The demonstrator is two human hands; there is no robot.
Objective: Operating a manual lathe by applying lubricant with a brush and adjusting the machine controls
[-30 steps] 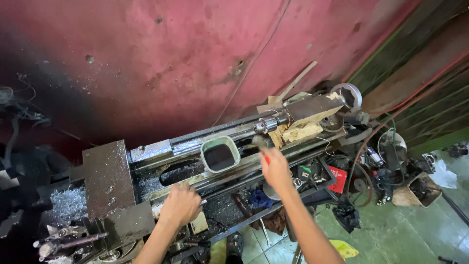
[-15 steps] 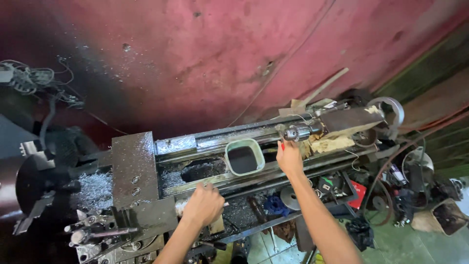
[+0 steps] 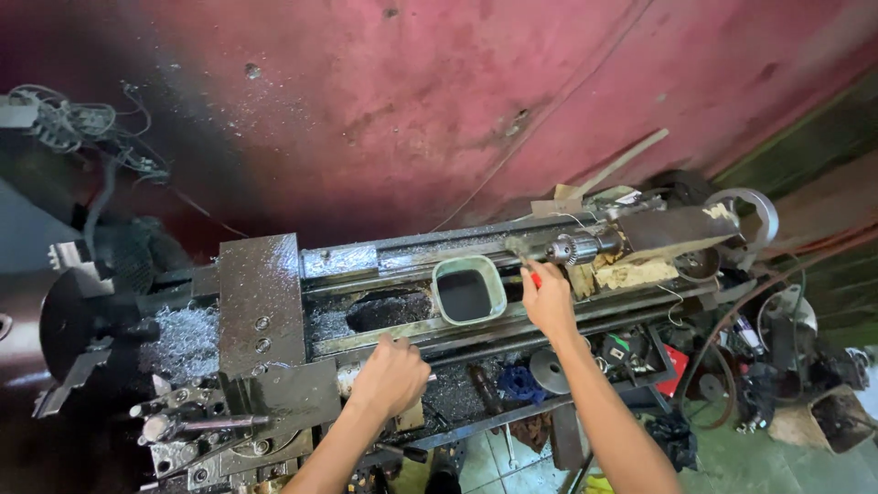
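In the head view, a long metal lathe (image 3: pixel 384 302) lies slanted below a red wall (image 3: pixel 476 101). The left hand (image 3: pixel 391 375) is at the front of the lathe, close to its carriage (image 3: pixel 261 311), with the fingers curled together around a handle (image 3: pixel 346 377) that I can hardly see; only a pale round end shows beside the knuckles. The right hand (image 3: pixel 549 300) is higher, on the bed, closed on a small tool with a red handle (image 3: pixel 534 280); its grey tip points up toward the drill chuck (image 3: pixel 572 249) of the tailstock (image 3: pixel 672 233). The tip is near the chuck, but I cannot tell if they touch. Just left of this hand a green square tub (image 3: pixel 469 290) with dark liquid inside stands on the bed. Metal chips (image 3: pixel 183 334) are piled at the left end, near the dark round headstock chuck (image 3: pixel 69 316). Below the lathe, a blue gear (image 3: pixel 523 382) and other parts lie on a lower shelf. At the far right stands a handwheel (image 3: pixel 754 212).
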